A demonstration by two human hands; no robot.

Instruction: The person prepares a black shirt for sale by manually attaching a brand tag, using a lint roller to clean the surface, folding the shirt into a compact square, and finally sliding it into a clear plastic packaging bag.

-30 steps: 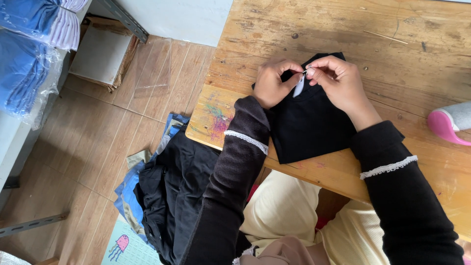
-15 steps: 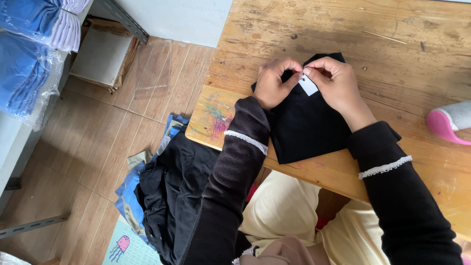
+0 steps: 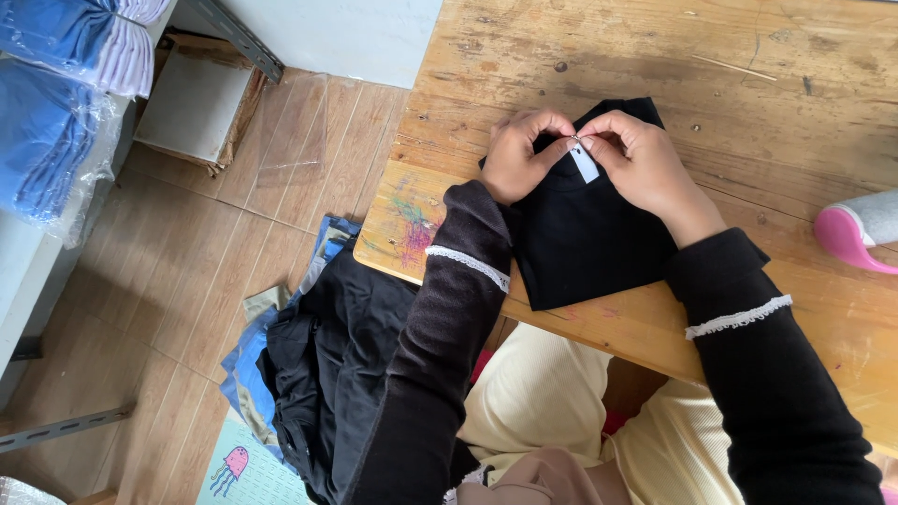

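A folded black garment (image 3: pixel 585 234) lies on the wooden table (image 3: pixel 748 103) near its front edge. My left hand (image 3: pixel 517 154) and my right hand (image 3: pixel 644 161) meet at the garment's upper edge. Both pinch a small white tag (image 3: pixel 585 163) with a tiny metal pin at its top, right at the neckline. The fingertips of both hands touch each other over the pin. My dark sleeves with white lace trim cover both forearms.
A pink and grey object (image 3: pixel 861 234) lies at the table's right edge. A pile of black and blue clothes (image 3: pixel 313 365) sits on the floor to my left. Bagged blue garments (image 3: pixel 56 103) are stacked on a shelf at far left, beside a flat cardboard box (image 3: pixel 192 103).
The white tag has gone from edge-on between my fingers to lying flat on the garment. My hands stayed at the neckline, fingertips drawing closer together.
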